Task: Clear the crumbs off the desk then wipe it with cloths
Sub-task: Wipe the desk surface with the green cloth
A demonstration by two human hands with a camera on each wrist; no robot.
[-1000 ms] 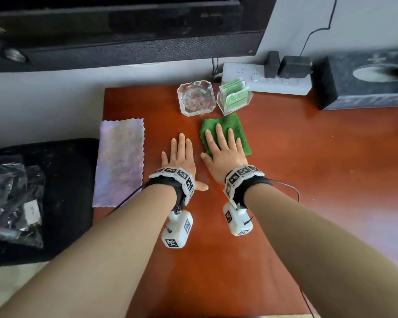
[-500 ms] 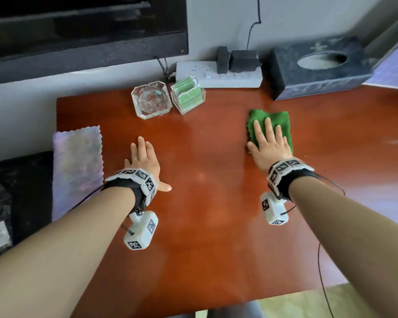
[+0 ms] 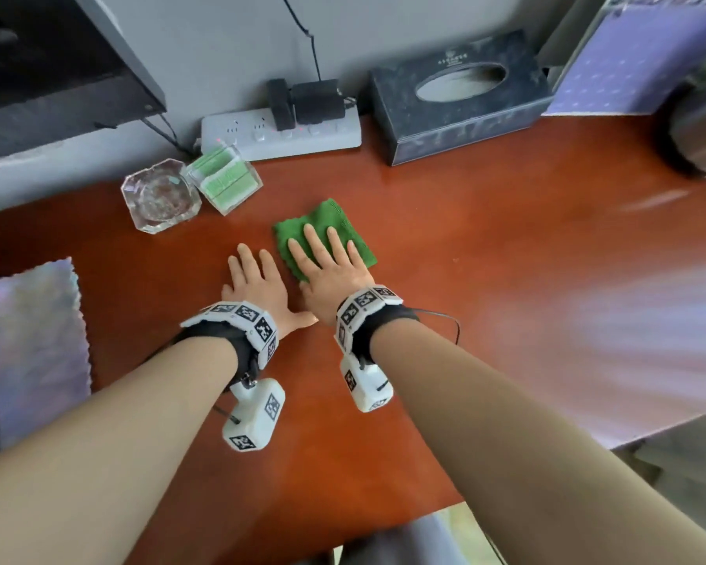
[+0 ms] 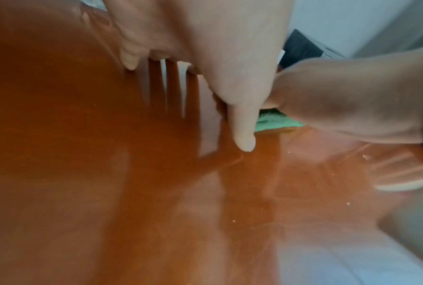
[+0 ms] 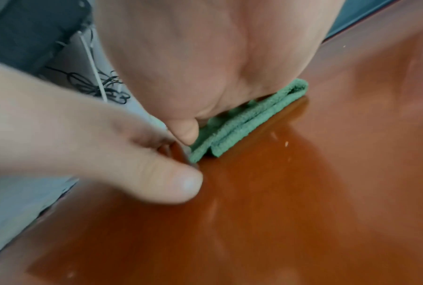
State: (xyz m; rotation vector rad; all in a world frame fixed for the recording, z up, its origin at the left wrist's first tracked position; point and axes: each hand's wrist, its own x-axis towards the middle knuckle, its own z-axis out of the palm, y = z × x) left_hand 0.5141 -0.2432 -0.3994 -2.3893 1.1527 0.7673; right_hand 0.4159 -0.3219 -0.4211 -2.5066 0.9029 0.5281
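Head view shows me my right grip [image 3: 329,275] lying flat, fingers straight and slightly spread, pressing a folded green terry cloth [image 3: 331,220] onto the glossy red-brown wooden bench [image 3: 506,258]. The cloth sits toward the middle of the bench, nearer the back edge than the front, and its far part sticks out past my fingertips. My left grip [image 3: 261,287] rests palm down on bare wood just beside the right one, fingers straight, holding nothing, its thumb stretched toward the right wrist.

From the right wrist camera I see the cloth [image 5: 244,123] doubled over in layers under the palm, with the left thumb [image 5: 171,183] touching the bench near its corner. The left wrist camera shows a few pale crumbs [image 4: 234,221] scattered on the wood on the near right side, and a strip of the green cloth [image 4: 276,121] under the right hand.

At the left edge of the bench lies a pale iridescent rectangular cloth with a scalloped rim [image 3: 33,344], well apart from both hands. Along the back edge stand a clear glass ashtray [image 3: 160,195], a clear box of green-wrapped sticks [image 3: 225,179] touching it, a white power strip [image 3: 282,132] with black adapters plugged in, and a dark tissue box [image 3: 461,95].
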